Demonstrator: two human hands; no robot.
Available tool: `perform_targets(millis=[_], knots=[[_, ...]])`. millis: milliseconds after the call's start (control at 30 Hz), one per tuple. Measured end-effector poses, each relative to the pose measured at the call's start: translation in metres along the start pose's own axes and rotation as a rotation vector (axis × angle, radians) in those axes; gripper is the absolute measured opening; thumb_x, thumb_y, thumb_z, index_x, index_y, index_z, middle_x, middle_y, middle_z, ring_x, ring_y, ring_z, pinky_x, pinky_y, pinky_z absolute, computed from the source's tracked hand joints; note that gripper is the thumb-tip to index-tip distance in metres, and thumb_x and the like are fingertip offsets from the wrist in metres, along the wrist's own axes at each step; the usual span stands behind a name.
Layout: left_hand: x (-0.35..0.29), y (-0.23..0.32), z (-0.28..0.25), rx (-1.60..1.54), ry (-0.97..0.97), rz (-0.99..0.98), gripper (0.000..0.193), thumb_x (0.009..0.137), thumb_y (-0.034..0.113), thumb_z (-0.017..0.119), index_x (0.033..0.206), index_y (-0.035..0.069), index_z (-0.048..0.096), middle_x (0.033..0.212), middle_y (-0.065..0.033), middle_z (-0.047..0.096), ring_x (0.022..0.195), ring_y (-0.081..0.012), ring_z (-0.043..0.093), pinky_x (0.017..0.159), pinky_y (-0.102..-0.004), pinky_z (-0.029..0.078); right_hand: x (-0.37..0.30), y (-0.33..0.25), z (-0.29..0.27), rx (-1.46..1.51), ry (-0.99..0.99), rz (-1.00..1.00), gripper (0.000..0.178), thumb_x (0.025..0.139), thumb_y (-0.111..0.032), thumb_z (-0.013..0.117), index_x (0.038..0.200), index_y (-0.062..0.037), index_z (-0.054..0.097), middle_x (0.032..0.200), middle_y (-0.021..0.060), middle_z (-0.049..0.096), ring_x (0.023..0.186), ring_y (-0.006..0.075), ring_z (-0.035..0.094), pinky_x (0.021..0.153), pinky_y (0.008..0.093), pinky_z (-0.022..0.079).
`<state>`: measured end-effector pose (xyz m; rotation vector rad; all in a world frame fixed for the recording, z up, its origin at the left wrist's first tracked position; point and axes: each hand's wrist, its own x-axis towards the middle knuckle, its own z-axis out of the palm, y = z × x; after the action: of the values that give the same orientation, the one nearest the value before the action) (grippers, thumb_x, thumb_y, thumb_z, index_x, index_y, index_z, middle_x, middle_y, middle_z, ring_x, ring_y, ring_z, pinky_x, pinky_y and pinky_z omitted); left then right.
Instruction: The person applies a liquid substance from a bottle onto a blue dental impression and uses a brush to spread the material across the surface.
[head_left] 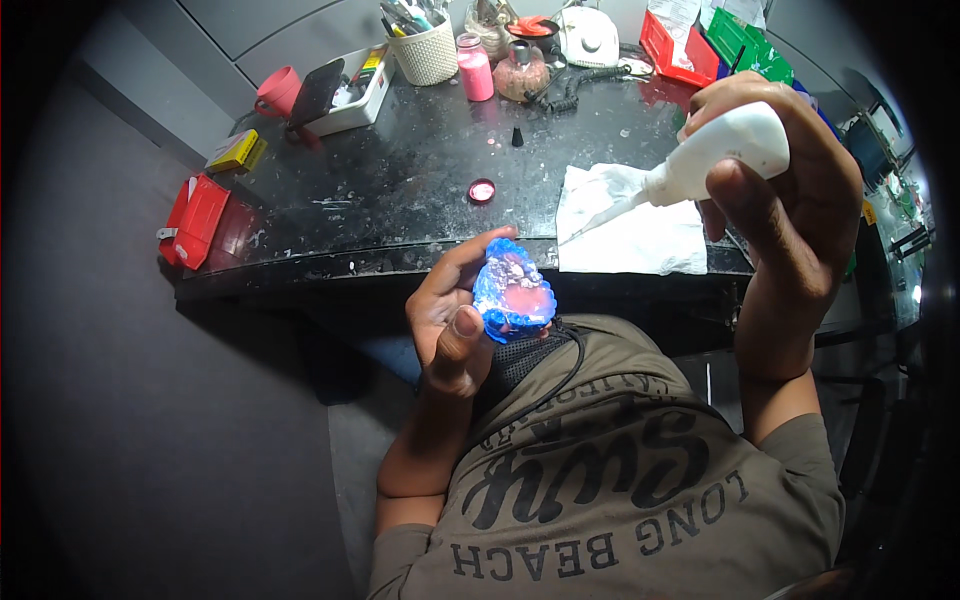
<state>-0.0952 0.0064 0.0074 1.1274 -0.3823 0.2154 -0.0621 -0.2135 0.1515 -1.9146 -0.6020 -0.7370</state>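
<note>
My left hand grips a blue dental mould just in front of the bench edge. Its hollow shows a pink, glossy patch and whitish powdery lumps. Raised at the right, my right hand is wrapped round a white squeeze bottle with a long thin nozzle. The bottle is tilted, its tip pointing down and left, apart from the mould. Behind the nozzle lies a white paper towel on the bench. A round pink-lined lid and a small black cap rest on the black bench top.
Along the back stand a white tray, a woven tool holder, a jar of pink powder and a glass bottle. Red and green bins sit at the back right, a red box at the left edge.
</note>
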Motion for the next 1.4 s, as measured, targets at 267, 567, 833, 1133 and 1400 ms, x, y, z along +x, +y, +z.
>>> perform_targets(millis=[267, 567, 833, 1133, 1400], knots=[[0.0, -0.002, -0.003, -0.011, -0.005, 0.011, 0.103, 0.088, 0.06, 0.067, 0.14, -0.023, 0.035, 0.104, -0.0263, 0.062, 0.077, -0.0316, 0.073, 0.066, -0.0428, 0.064, 0.001, -0.001, -0.003, 0.021, -0.042, 0.005, 0.046, 0.087, -0.045, 0.071, 0.101, -0.002, 0.07, 0.098, 0.01, 0.068, 0.081, 0.0143, 0.067, 0.056, 0.0214, 0.048], [0.0, -0.002, -0.003, 0.006, 0.003, 0.017, 0.106, 0.086, 0.06, 0.07, 0.141, -0.023, 0.034, 0.113, -0.0286, 0.06, 0.085, -0.0329, 0.073, 0.071, -0.0455, 0.065, 0.001, -0.002, -0.004, 0.009, -0.03, -0.021, 0.045, 0.086, -0.044, 0.071, 0.101, -0.0017, 0.069, 0.097, 0.01, 0.068, 0.08, 0.0136, 0.066, 0.055, 0.021, 0.046], [0.0, 0.003, 0.006, -0.034, -0.005, -0.037, 0.097, 0.093, 0.061, 0.061, 0.135, -0.024, 0.041, 0.11, -0.0298, 0.061, 0.072, -0.0315, 0.071, 0.06, -0.0414, 0.062, 0.001, -0.001, -0.002, -0.012, -0.051, -0.027, 0.043, 0.087, -0.041, 0.074, 0.102, -0.001, 0.069, 0.098, 0.01, 0.068, 0.078, 0.0125, 0.065, 0.056, 0.0209, 0.046], [0.001, 0.009, 0.004, -0.089, -0.011, -0.13, 0.09, 0.093, 0.064, 0.063, 0.127, -0.019, 0.055, 0.095, -0.0202, 0.066, 0.07, -0.0228, 0.071, 0.056, -0.0324, 0.059, 0.003, 0.002, 0.0, 0.055, -0.09, -0.067, 0.041, 0.087, -0.035, 0.079, 0.104, 0.0014, 0.069, 0.099, 0.011, 0.068, 0.076, 0.0117, 0.064, 0.054, 0.0208, 0.047], [0.0, 0.004, 0.002, -0.103, -0.007, -0.101, 0.09, 0.093, 0.064, 0.062, 0.126, -0.02, 0.056, 0.092, -0.019, 0.067, 0.066, -0.0222, 0.071, 0.052, -0.0308, 0.057, 0.003, 0.0, 0.001, 0.044, -0.104, -0.049, 0.041, 0.086, -0.035, 0.08, 0.104, 0.0003, 0.069, 0.098, 0.0098, 0.068, 0.076, 0.0116, 0.064, 0.055, 0.0211, 0.047]])
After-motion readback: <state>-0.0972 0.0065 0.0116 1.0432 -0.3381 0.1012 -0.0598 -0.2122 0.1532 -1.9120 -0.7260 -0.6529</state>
